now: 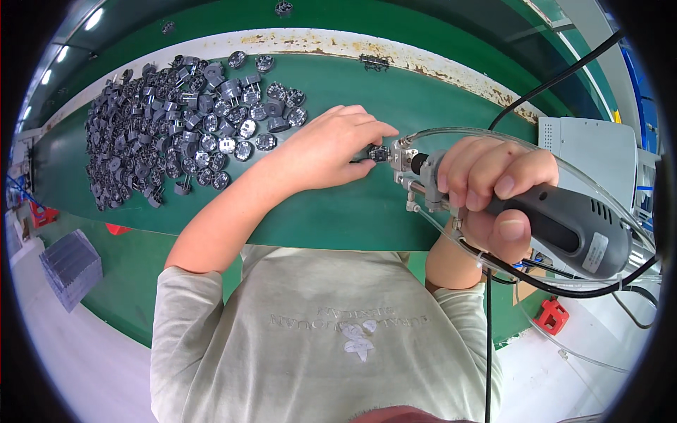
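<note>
My left hand [335,149] pinches a small dark round part with a circuit-like face [379,153] between thumb and fingers, on the green tabletop. My right hand [493,187] is wrapped round a grey and black electric screwdriver [575,225], held almost level. Metal fittings [403,161] at the screwdriver's front end sit right beside the pinched part; whether the tip touches it I cannot tell. A transparent hose [486,131] runs over the back of my right hand. To the left of my left arm lies a big heap of similar dark round parts [169,134].
The green table [317,218] has a raised, chipped white ledge [296,42] along its far side. A pale grey box-shaped unit [585,151] stands at the right. Black cables [564,74] and tubing hang there. Lower down are a red plastic piece [552,316] and a grey stack [70,268].
</note>
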`<action>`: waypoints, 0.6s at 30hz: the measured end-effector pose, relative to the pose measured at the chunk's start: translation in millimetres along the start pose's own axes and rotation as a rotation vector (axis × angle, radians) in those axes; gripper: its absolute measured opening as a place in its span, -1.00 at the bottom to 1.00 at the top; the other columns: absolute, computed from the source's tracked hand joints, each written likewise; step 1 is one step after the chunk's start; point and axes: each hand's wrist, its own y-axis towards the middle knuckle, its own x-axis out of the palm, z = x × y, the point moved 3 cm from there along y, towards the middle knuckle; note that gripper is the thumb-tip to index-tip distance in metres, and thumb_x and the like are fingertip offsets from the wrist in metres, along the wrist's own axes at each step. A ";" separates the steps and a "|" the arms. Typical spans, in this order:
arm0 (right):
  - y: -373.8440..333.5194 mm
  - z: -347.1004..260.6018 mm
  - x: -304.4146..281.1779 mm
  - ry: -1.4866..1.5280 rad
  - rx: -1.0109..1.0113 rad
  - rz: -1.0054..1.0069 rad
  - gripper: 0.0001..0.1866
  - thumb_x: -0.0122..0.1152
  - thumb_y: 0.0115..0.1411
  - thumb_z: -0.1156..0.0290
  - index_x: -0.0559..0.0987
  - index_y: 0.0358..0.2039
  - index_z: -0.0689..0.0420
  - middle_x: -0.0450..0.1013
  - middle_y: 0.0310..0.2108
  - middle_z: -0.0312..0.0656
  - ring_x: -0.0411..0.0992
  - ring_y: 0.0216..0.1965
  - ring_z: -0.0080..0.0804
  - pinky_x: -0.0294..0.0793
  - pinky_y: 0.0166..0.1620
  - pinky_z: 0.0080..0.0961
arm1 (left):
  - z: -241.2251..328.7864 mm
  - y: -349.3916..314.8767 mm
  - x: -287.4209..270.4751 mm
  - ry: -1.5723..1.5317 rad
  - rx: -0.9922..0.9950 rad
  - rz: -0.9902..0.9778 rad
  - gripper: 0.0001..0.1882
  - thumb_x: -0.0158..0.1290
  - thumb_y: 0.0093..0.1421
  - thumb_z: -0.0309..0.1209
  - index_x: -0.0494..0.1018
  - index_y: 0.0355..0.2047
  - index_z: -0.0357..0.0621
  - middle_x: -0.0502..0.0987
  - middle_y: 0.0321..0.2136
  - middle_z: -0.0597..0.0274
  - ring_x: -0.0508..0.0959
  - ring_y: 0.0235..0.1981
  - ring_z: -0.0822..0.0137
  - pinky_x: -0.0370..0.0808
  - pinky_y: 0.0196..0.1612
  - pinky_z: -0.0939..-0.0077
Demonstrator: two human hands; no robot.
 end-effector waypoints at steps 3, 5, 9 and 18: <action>-1.2 2.8 -1.4 0.012 -0.006 0.010 -0.57 0.56 0.16 0.26 0.43 -0.22 0.15 0.43 -0.55 -0.20 0.42 -0.57 -0.36 0.51 -0.41 -0.32 | -2.0 -0.4 1.0 0.005 -0.003 0.007 -0.43 0.29 0.02 -0.51 0.53 0.11 -0.14 0.61 -0.19 0.20 0.57 -0.07 0.10 0.48 0.13 0.20; -0.9 2.4 -1.0 -0.010 -0.012 0.003 -0.60 0.51 0.18 0.25 0.42 -0.22 0.14 0.43 -0.54 -0.21 0.41 -0.58 -0.37 0.51 -0.42 -0.32 | -1.7 0.1 0.2 0.007 -0.010 0.001 -0.43 0.28 0.02 -0.51 0.53 0.10 -0.14 0.61 -0.18 0.20 0.57 -0.07 0.10 0.48 0.13 0.20; 1.6 -1.3 -4.3 -0.088 -0.036 -0.075 -0.68 0.28 0.25 0.20 0.40 -0.21 0.13 0.41 -0.52 -0.23 0.40 -0.60 -0.38 0.47 -0.48 -0.32 | -2.9 -0.7 0.0 -0.007 -0.005 0.004 -0.44 0.27 0.01 -0.51 0.53 0.09 -0.15 0.61 -0.18 0.19 0.57 -0.06 0.10 0.49 0.13 0.20; -0.1 -1.8 -7.5 -0.022 -0.026 -0.030 -0.62 0.48 0.19 0.33 0.41 -0.21 0.17 0.43 -0.54 -0.19 0.43 -0.57 -0.36 0.53 -0.41 -0.28 | -4.7 0.1 -0.6 -0.014 0.000 0.003 -0.45 0.27 0.00 -0.51 0.54 0.08 -0.17 0.61 -0.19 0.18 0.57 -0.06 0.09 0.49 0.12 0.20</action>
